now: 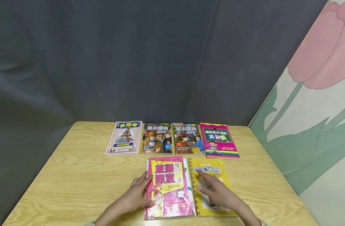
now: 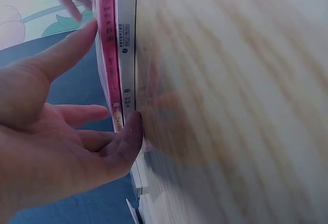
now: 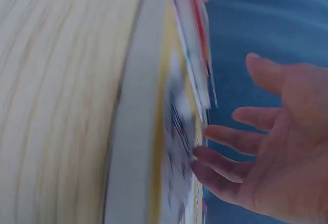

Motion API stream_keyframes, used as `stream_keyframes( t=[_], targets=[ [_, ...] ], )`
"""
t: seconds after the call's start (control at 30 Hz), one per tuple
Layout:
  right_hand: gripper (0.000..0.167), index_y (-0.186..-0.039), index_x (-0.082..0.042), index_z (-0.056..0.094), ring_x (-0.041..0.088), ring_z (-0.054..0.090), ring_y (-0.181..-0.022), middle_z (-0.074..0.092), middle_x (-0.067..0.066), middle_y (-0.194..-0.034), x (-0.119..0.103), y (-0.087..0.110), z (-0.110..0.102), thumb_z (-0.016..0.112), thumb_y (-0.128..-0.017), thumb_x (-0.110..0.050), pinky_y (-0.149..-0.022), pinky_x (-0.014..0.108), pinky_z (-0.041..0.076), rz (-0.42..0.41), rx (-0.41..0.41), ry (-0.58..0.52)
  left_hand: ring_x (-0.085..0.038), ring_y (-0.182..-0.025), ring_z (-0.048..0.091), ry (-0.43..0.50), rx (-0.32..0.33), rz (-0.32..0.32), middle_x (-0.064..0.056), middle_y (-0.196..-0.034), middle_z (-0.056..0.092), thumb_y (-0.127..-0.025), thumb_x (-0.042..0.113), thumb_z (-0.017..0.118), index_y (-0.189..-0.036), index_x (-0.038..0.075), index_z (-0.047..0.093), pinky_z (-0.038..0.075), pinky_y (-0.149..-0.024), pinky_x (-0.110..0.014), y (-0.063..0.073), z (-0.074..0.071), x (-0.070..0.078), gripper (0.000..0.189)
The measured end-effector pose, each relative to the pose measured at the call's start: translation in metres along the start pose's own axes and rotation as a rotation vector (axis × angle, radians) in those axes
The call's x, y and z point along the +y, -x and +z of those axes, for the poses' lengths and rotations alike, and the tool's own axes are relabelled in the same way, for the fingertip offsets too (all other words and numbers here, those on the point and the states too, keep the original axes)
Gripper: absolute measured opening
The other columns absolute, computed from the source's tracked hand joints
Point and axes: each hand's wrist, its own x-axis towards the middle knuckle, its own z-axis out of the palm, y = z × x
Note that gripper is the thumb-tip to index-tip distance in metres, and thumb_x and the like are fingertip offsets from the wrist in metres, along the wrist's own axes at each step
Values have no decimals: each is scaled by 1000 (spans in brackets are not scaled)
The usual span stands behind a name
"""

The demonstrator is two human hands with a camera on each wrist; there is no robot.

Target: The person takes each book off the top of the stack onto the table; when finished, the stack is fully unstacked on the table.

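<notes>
A pink book (image 1: 172, 188) with a yellow panel lies on a white-spined book (image 2: 127, 44), the edge of which peeks out at its right. My left hand (image 1: 137, 191) rests at the left side of this pair, its thumb over the pink cover's lower left and its fingers spread along the edge. In the left wrist view a fingertip touches the white spine close to the table. My right hand (image 1: 217, 191) is over a yellow book (image 1: 203, 207) just to the right, fingers loosely extended and holding nothing; contact with its cover cannot be told.
Along the table's (image 1: 76, 175) back lie a cream comic-style book (image 1: 124, 138), two dark detective books, left (image 1: 156, 139) and right (image 1: 188, 139), and a magenta ABC book (image 1: 220, 141). A dark curtain (image 1: 133, 62) hangs behind; a tulip-painted wall (image 1: 316, 141) stands right.
</notes>
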Motion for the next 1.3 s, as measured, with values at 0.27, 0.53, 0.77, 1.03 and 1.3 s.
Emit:
stream_keyframes(
  t=[0.27,0.53,0.77,1.03,1.3],
  targets=[
    [72,-150,-17,37,45,21,-140,41,9,-149,-16,-10,30,53,-92,-56,-102,73,23,-46,-44,141,-42,-126,34,19,27,5,-23,-155,20,-65,25,85,-146,2,39,37,-99,-64,0,1,2,96],
    [74,-146,-14,42,46,15,-141,37,8,-152,-18,-5,42,60,-88,-56,-105,73,17,-90,5,198,-47,-129,37,397,122,-29,-22,-149,35,-70,10,82,-138,5,49,34,-103,-62,-8,-2,2,76],
    [73,-146,-14,42,49,16,-140,37,9,-152,-19,-6,42,56,-89,-57,-104,74,17,-113,-6,203,-36,-111,59,796,57,-43,-29,-144,34,-74,0,78,-150,10,30,56,-84,-39,-16,-6,2,90],
    [73,-149,-16,38,47,19,-140,38,9,-151,-19,-7,41,57,-90,-55,-103,74,19,-113,8,208,-37,-105,63,894,-119,-21,-35,-134,45,-76,-7,72,-156,13,7,57,-80,-45,-22,-2,-15,105],
    [62,-150,-21,36,38,24,-141,39,10,-151,-11,-8,33,47,-97,-51,-106,69,23,-17,21,159,-42,-124,48,896,-170,11,-32,-154,12,-78,-3,72,-156,17,8,52,-90,-44,-19,-8,-23,103]
  ],
)
